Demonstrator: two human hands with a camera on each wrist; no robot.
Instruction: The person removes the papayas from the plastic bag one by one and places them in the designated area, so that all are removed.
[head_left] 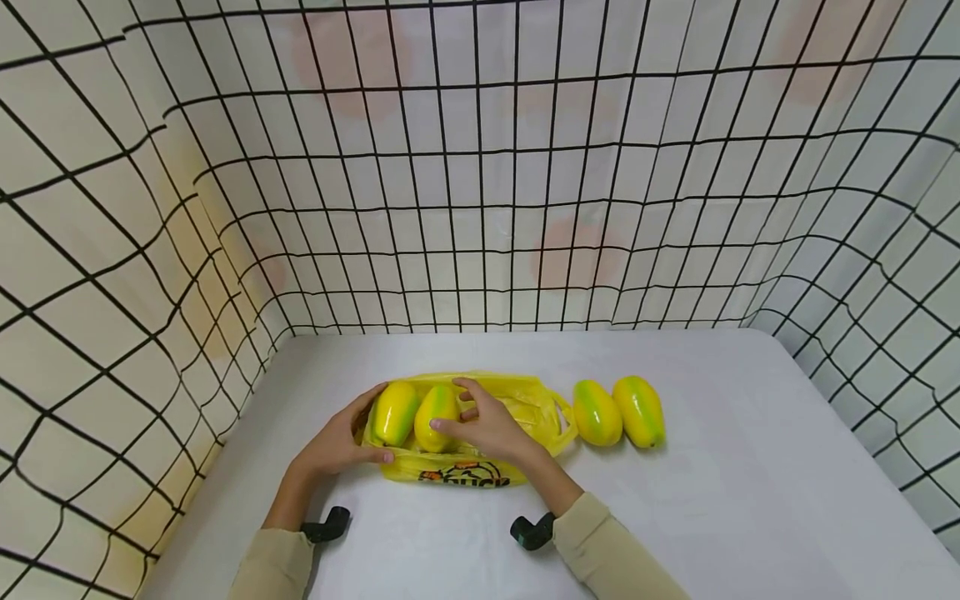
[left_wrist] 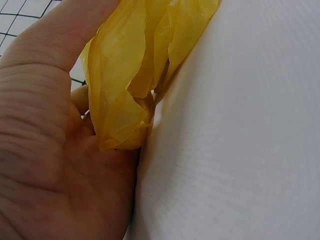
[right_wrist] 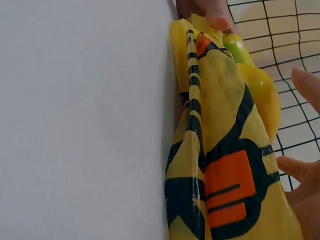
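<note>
A yellow plastic bag with black and orange print lies with its opening facing up. Two glossy yellow-and-green, mango-like fruits sit in it side by side, a left fruit and a right fruit. My left hand grips the bag's left end, thumb in front and fingers behind; yellow plastic lies between them in the left wrist view. Over the bag's opening, my right hand has its fingers spread beside the right fruit. In the right wrist view, its fingers stand apart from the fruit.
Two more such fruits lie together right of the bag handles, a nearer-bag fruit and an outer fruit. A black wire grid walls the white table at the back and sides.
</note>
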